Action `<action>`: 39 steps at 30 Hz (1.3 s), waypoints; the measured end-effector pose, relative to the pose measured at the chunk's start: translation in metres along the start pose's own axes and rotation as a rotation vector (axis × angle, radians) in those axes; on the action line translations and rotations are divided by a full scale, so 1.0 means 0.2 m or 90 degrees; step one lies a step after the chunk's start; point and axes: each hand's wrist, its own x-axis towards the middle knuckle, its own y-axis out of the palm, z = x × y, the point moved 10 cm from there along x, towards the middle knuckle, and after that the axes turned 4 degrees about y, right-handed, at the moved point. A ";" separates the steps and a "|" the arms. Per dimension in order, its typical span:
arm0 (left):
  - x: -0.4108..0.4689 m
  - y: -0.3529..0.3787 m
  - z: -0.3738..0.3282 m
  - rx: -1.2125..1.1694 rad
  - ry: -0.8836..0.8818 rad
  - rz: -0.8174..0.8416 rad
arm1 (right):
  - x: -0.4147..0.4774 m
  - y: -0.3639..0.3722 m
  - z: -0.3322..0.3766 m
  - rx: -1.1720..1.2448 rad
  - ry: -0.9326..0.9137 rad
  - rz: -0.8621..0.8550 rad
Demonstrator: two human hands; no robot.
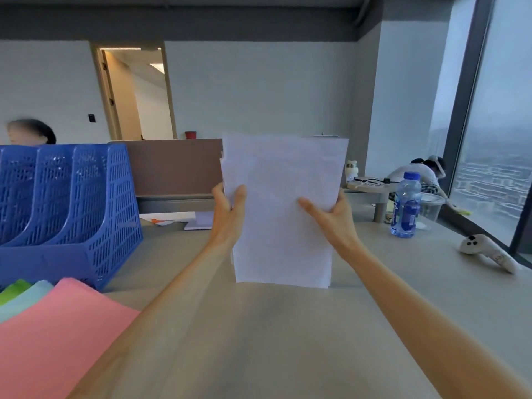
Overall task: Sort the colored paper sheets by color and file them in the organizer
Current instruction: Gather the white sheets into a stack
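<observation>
A stack of pale lavender sheets [283,203] stands upright on the desk, its bottom edge on the surface. My left hand [229,214] grips its left edge, thumb in front. My right hand [331,217] grips the right edge the same way. The blue mesh organizer [72,203] with several slots stands to the left, apart from the stack. At the lower left lie a pink pile [57,329], a light blue pile [26,300] and a green pile [13,289], overlapping each other.
A water bottle [406,205] stands on the right, with a white controller [486,251] lying near the window edge. Loose papers [172,218] lie behind the stack by the brown partition [172,168]. Other people sit at the far left and far right.
</observation>
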 end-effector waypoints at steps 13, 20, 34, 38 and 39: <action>-0.08 0.07 0.18 0.097 -0.035 0.040 | -0.06 0.07 -0.13 -0.107 0.052 -0.026; -0.25 -0.11 0.22 0.153 -0.124 0.077 | -0.23 0.22 -0.19 -0.193 0.080 0.001; -1.07 -2.01 0.03 0.040 -0.271 -0.290 | -1.15 1.86 0.04 -0.122 0.134 0.429; -1.40 -2.49 -0.08 0.071 -0.273 -0.366 | -1.48 2.25 0.12 -0.156 0.076 0.528; -1.48 -2.61 -0.10 0.074 -0.276 -0.390 | -1.55 2.33 0.13 -0.165 0.069 0.538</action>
